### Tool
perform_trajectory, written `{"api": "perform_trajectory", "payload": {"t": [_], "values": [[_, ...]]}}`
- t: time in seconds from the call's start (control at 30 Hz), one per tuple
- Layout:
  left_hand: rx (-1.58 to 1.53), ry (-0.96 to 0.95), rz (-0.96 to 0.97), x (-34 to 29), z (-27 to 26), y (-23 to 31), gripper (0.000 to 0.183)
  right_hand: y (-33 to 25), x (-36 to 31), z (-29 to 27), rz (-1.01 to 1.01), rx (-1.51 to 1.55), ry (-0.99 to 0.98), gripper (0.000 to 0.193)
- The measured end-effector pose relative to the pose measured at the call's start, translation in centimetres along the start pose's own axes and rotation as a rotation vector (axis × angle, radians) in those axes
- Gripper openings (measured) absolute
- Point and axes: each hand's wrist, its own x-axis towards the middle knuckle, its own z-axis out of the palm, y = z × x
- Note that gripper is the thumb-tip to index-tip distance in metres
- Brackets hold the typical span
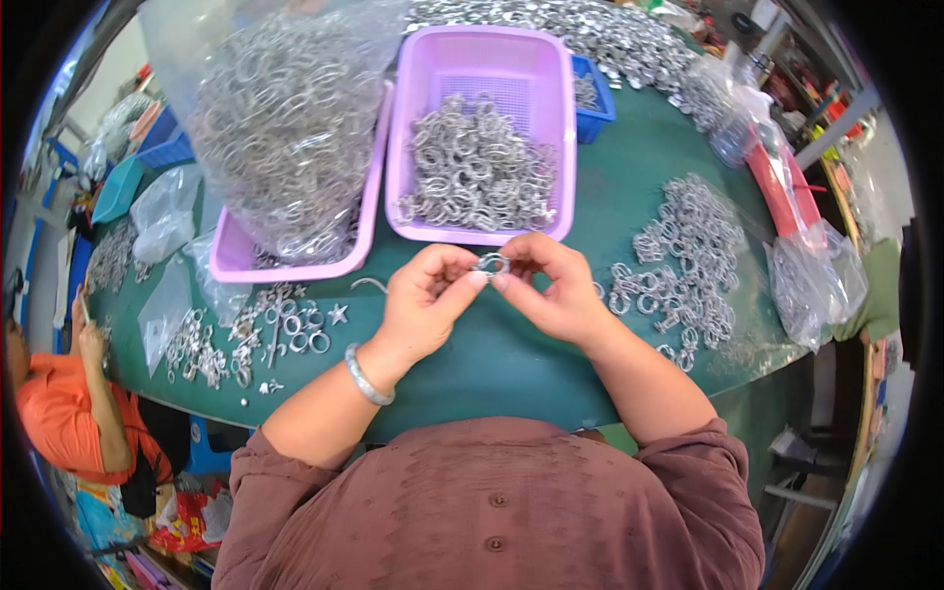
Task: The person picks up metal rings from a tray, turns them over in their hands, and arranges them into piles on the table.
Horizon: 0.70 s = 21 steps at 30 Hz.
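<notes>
Between my two hands I hold a small silver metal ring (492,263), just in front of a purple basket (482,237). My left hand (425,295) pinches its left side with thumb and fingertips. On the other side, my right hand (551,290) grips it the same way. Its finer details are partly covered by my fingertips. Many similar silver rings (482,167) lie heaped in the basket. To the right of my right hand, a loose pile of silver rings (688,256) spreads over the green table (492,379).
A clear plastic bag (285,128) full of rings stands in a second purple basket (295,272). Loose rings and star-shaped pieces (338,314) lie at left. A blue bin (594,123), a red bin (777,187) and a large metal heap (590,34) stand farther off. A person in orange (74,413) sits at left.
</notes>
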Motion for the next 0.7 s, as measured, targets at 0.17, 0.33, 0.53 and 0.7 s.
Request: {"api": "perform_trajectory", "payload": {"t": [0.17, 0.33, 0.53, 0.7], "values": [[-0.030, 0.090, -0.148, 0.5, -0.6, 0.3, 0.010, -1.1, 0.8, -0.8, 0.067, -0.082, -0.096, 0.028], [-0.182, 0.229, -0.350, 2.4, -1.3, 2.2, 0.013, -3.0, 2.5, -6.7, 0.080, -0.275, -0.009, 0.028], [-0.228, 0.207, -0.312, 5.9, -0.7, 3.9, 0.014, -0.8, 2.2, -16.0, 0.350, -0.886, 0.086, 0.029], [-0.316, 0.249, -0.140, 8.1, -0.2, 4.4, 0.031, 1.3, 1.3, -16.8, 0.756, -1.097, -0.059, 0.029]]}}
